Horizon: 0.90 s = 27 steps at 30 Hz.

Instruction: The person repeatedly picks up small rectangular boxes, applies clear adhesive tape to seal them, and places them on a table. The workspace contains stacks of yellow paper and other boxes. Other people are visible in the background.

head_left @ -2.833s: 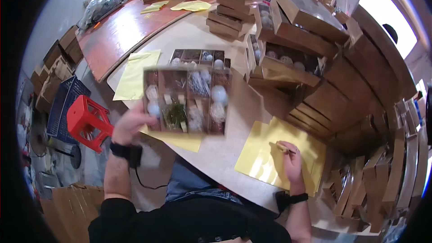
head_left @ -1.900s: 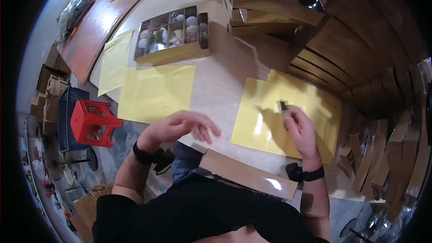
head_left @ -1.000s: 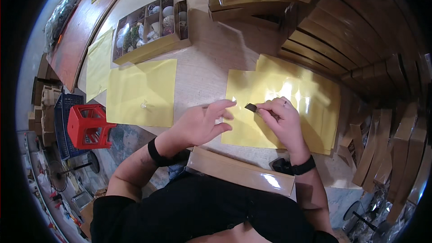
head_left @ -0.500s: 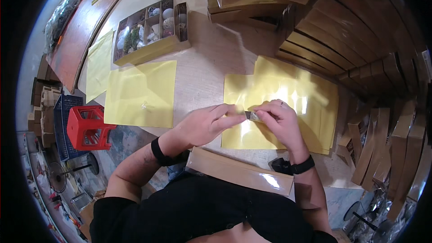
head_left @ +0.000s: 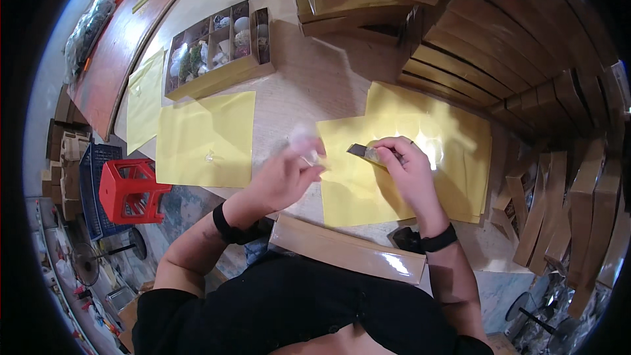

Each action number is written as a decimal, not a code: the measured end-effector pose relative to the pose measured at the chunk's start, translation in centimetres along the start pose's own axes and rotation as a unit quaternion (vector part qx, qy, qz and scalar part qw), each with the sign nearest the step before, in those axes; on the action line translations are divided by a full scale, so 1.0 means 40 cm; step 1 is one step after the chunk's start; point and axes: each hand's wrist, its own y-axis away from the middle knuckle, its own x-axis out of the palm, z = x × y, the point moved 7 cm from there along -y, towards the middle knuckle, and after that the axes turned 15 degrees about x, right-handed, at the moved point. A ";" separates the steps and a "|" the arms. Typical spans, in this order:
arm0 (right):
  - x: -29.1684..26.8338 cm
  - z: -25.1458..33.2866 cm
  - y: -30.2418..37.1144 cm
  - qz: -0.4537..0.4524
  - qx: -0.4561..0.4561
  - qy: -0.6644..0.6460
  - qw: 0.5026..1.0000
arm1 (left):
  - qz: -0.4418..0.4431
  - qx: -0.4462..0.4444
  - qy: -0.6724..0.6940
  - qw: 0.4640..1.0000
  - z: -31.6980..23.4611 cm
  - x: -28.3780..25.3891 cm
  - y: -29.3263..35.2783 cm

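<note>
The item under inspection is a small flat tool [head_left: 359, 150], located above the yellow sheets [head_left: 348, 187] on the right of the worktop [head_left: 282, 98]. The right hand [head_left: 407, 167] holds it between thumb and fingers, its exposed end directed left. The left hand [head_left: 282, 174] is near the left edge of those sheets, fingers curled in toward the thumb with a narrow spacing; the fingertips are blurred, and whether anything is held there cannot be told. Judged by its slim form, the tool should be light and stiff, easily controlled by a pinch grip. The dark end may be hard or sharp (its edge is too small to verify), so hold is best taken on the paler body, well back from that end. The sheets should prove light, flexible and somewhat slippery, and are best lifted by a free corner or edge. As to appearance, the tool is narrow and straight, dark and slanted at the exposed end, paler toward the grip, its remainder hidden by the fingers. The sheets are flat, overlapping and bright yellow, with glossy patches near the right hand. A brown box [head_left: 345, 250] lies at the near edge, and a compartmented box [head_left: 217, 81] sits far left.
</note>
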 end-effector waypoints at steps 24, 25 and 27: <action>0.015 0.005 -0.013 -0.050 -0.002 0.063 0.997 | -0.112 0.318 -0.157 0.928 -0.081 -0.046 -0.126; 0.018 0.007 -0.011 -0.072 -0.023 0.094 0.993 | -0.076 0.310 -0.158 0.934 -0.066 -0.020 -0.140; 0.023 0.019 -0.007 -0.103 -0.045 0.139 0.984 | 0.002 0.272 -0.185 0.944 -0.044 0.020 -0.156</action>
